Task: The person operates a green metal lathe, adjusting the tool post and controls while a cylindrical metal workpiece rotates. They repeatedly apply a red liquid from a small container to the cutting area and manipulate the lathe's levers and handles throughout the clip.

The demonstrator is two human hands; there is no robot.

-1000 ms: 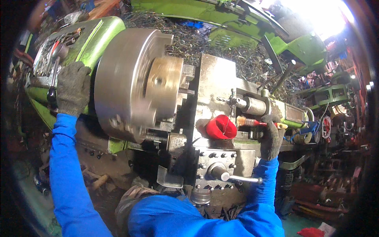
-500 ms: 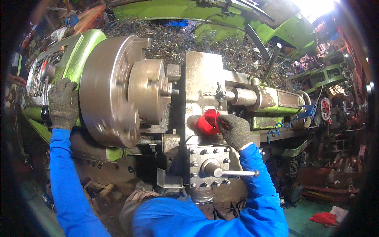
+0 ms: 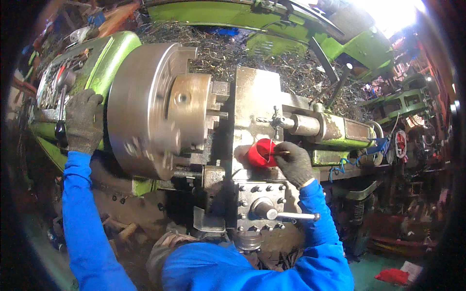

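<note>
My right hand, in a dark knitted glove, is closed at the rim of a small red cup with a thin wire handle. The cup is tilted over the carriage of a lathe, just below a drill bit in the tailstock. My left hand, gloved too, lies flat on the green headstock, beside a lever with a black knob. Right of it, the big steel chuck is blurred by rotation and carries a round metal workpiece.
Below the cup sits a square tool post with a handle sticking out right. Tangled metal chips heap behind the lathe. A blue coiled hose hangs by the tailstock. A red cloth lies on the floor at right.
The chuck and workpiece have turned; a hole now shows on the workpiece. The view has shifted slightly. My right hand still holds the red cup, now tilted a little more.
</note>
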